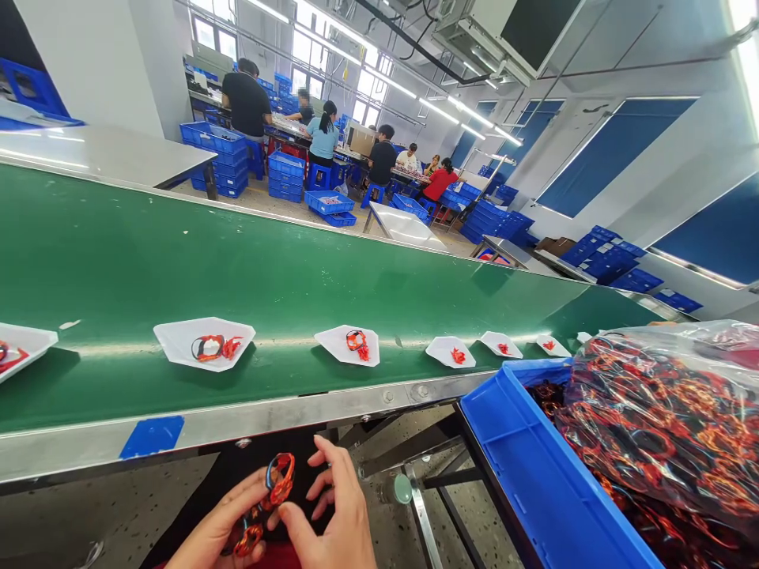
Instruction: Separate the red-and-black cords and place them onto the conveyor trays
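Below the belt's near edge, my left hand (228, 518) is closed on several small coils of red, orange and black wire (280, 480), with one coil standing up above the fingers. My right hand (332, 506) is just to the right, its fingers apart and curved, the thumb close to the coils. Whether the thumb touches them I cannot tell. On the green belt, white trays stand in a row: one tray (171, 336) and another tray (332, 338) each hold a wire coil and red pieces. A tray farther right (439, 348) shows only red pieces.
To my right, a blue crate (522, 466) holds many wire coils, with a clear plastic bag (652, 427) of coils on top. The green conveyor belt (266, 269) runs across, edged by a metal rail (254, 419). Several people sit at benches behind, among blue crates (217, 158).
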A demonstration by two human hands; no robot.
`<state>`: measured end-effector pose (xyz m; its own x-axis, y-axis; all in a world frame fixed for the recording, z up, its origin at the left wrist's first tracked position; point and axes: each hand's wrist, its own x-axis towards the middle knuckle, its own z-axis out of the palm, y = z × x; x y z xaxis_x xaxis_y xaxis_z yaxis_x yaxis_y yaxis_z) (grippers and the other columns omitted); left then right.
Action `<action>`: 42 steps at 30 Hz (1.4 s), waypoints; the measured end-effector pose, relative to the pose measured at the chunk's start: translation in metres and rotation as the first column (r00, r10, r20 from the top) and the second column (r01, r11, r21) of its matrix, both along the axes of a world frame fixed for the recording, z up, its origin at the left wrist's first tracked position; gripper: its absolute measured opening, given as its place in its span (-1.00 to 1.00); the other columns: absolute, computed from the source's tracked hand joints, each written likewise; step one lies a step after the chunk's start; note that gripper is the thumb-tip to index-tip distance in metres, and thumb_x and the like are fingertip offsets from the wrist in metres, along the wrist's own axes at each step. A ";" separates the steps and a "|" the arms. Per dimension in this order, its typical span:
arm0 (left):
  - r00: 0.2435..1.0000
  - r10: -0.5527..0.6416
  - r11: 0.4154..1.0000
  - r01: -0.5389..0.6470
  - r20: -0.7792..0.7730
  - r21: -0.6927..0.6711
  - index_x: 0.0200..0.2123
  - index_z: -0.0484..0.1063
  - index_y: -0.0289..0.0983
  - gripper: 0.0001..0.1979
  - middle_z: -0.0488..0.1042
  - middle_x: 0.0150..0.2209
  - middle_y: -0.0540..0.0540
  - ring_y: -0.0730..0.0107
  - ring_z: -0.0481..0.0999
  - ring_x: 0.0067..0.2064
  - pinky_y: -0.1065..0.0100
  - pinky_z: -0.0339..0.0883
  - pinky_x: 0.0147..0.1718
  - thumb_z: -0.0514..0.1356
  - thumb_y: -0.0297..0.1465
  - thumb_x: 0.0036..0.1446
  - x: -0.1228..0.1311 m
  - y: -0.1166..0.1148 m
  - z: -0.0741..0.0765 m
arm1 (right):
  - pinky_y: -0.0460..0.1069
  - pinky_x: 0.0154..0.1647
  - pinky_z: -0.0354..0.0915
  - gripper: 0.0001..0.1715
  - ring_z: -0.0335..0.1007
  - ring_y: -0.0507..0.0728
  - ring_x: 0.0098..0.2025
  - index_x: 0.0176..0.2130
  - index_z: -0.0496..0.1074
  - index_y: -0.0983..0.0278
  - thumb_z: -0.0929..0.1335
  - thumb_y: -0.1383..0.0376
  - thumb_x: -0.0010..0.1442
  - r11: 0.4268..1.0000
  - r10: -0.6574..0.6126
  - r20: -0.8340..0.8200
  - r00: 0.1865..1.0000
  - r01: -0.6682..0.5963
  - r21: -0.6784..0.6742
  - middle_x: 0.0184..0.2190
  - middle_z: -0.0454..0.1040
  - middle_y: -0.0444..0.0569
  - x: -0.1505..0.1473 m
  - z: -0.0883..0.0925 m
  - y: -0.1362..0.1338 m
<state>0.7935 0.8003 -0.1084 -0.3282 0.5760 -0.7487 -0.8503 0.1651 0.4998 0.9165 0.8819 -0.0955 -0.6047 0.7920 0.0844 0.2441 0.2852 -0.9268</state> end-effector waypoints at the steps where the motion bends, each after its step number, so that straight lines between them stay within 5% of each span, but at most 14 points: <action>1: 1.000 0.001 1.000 -0.001 -0.006 -0.013 -0.11 0.47 -0.23 -0.52 0.57 -0.33 -0.04 0.47 0.42 -0.45 0.51 0.23 -0.62 0.40 -0.36 -0.18 0.000 0.000 -0.001 | -0.12 -0.50 0.31 -0.26 0.36 0.06 -0.36 0.12 0.22 0.16 0.38 0.45 -0.06 0.997 -0.008 0.000 1.000 0.008 -0.079 -0.13 0.38 -0.03 -0.001 -0.001 0.000; 5: 1.000 -0.030 1.000 0.031 0.008 -0.006 -0.06 0.43 -0.22 -0.46 0.57 -0.26 -0.07 0.43 0.44 -0.38 0.48 0.27 -0.56 0.41 -0.32 -0.18 0.002 0.000 -0.009 | -0.15 -0.56 0.24 -0.32 0.35 0.05 -0.38 0.06 0.30 0.19 0.39 0.44 -0.09 0.977 0.008 0.008 1.000 -0.006 -0.214 -0.18 0.39 -0.04 -0.006 -0.007 -0.001; 12: 0.999 -0.044 0.999 0.044 -0.017 0.008 -0.33 0.51 -0.29 -0.51 0.52 -0.47 -0.04 0.46 0.36 -0.51 0.48 0.18 -0.66 0.47 -0.20 -0.38 0.007 -0.002 -0.019 | -0.13 -0.53 0.17 -0.55 0.24 -0.01 -0.49 -0.18 0.47 0.17 0.38 0.49 -0.12 0.991 0.036 -0.014 0.999 -0.038 -0.125 -0.33 0.36 -0.13 -0.013 -0.002 -0.005; 21: 0.939 -0.125 0.979 0.170 -0.319 0.115 -0.28 0.51 -0.24 -0.59 0.47 -0.54 0.00 0.52 0.25 -0.62 0.47 0.15 -0.69 0.39 -0.15 -0.20 0.003 0.005 -0.014 | -0.16 -0.60 0.11 -0.58 0.25 -0.03 -0.48 -0.16 0.45 0.23 0.36 0.47 -0.08 0.964 0.052 -0.031 0.998 -0.059 -0.260 -0.25 0.38 -0.08 -0.010 -0.012 -0.005; 27: 0.878 -0.128 0.982 0.179 -0.462 0.067 -0.30 0.51 -0.25 -0.54 0.34 -0.67 0.06 0.51 0.23 -0.66 0.49 0.14 -0.74 0.33 -0.03 -0.19 0.003 0.007 -0.021 | -0.15 -0.56 0.10 -0.67 0.26 -0.03 -0.48 -0.18 0.49 0.28 0.38 0.40 -0.02 0.915 0.022 -0.112 0.993 -0.066 -0.398 -0.31 0.42 -0.07 -0.012 -0.022 -0.006; 42: 0.833 -0.169 0.980 0.197 -0.527 -0.003 -0.40 0.46 -0.30 -0.51 0.30 -0.70 0.08 0.56 0.19 -0.74 0.51 0.11 -0.79 0.30 0.02 -0.18 0.003 0.008 -0.036 | -0.20 -0.69 0.08 -0.46 0.12 -0.07 -0.59 -0.16 0.52 0.30 0.47 0.00 -0.05 0.770 0.001 -0.239 0.971 -0.154 -0.619 -0.45 0.42 -0.09 -0.012 -0.040 -0.002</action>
<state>0.7961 0.8081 -0.1446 -0.5470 0.6958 -0.4654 -0.4173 0.2553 0.8722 0.9047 0.8801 -0.1360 -0.6933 0.6632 -0.2821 0.0231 -0.3708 -0.9284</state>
